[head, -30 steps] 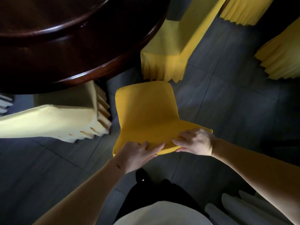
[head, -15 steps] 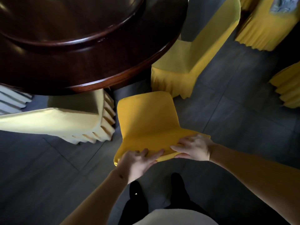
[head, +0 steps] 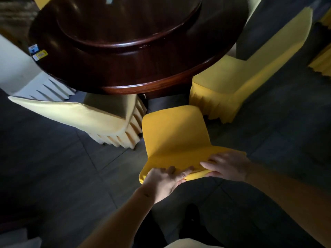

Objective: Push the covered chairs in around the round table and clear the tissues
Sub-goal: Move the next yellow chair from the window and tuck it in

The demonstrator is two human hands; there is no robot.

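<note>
The chair (head: 174,136), gripped at its back's top edge by the left hand (head: 163,179) and right hand (head: 226,166), has been pushed nearer the table (head: 143,74), its seat almost under the rim.

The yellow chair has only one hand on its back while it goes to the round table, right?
Not quite: the head view shows both hands on the chair back, left hand and right hand, facing the round table.
</note>
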